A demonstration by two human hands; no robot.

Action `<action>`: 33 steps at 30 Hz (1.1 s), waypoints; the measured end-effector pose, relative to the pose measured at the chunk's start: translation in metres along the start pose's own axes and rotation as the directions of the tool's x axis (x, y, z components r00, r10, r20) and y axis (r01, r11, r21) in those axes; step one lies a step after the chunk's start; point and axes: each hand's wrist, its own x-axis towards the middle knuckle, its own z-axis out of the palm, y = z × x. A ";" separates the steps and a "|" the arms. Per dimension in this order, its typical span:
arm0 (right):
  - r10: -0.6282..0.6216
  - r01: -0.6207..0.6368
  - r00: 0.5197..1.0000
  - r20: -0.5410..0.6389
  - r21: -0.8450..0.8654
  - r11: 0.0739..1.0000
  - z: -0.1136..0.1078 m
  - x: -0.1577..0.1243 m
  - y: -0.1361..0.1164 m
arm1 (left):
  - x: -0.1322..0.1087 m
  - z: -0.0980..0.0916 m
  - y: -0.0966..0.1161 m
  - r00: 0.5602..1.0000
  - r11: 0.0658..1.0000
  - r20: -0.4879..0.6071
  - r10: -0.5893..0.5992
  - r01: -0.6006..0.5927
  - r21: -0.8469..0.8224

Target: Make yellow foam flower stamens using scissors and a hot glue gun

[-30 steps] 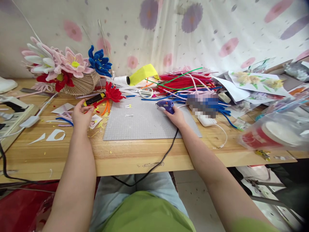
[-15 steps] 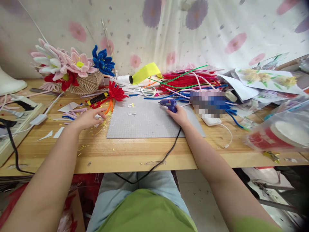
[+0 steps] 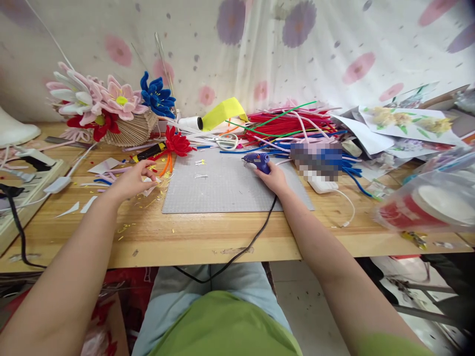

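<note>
My right hand (image 3: 276, 178) is closed around the handle of a small blue glue gun (image 3: 259, 159) that rests on the far right part of a grey cutting mat (image 3: 230, 190). The gun's black cable (image 3: 256, 237) trails over the table's front edge to my lap. My left hand (image 3: 129, 180) lies left of the mat, fingers stretched out over white paper scraps (image 3: 150, 179) and yellow trimmings, holding nothing that I can make out. Just beyond its fingertips lie a yellow and black knife (image 3: 148, 152) and a red pipe-cleaner flower (image 3: 178, 142).
A woven basket of pink, red and blue flowers (image 3: 111, 106) stands at the back left. Scissors (image 3: 227, 141) and a heap of pipe cleaners (image 3: 297, 123) lie behind the mat. A power strip (image 3: 22, 173) sits far left, a bagged red container (image 3: 426, 205) far right.
My left hand drew back from the knife, slid right towards the mat's edge, then lifted slightly over the paper scraps. My right hand stayed on the glue gun.
</note>
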 end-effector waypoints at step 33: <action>0.021 -0.022 0.999 0.032 0.007 1.000 -0.003 -0.002 -0.002 | 0.013 0.144 0.070 0.936 0.936 -0.011 0.352 -0.352 -0.022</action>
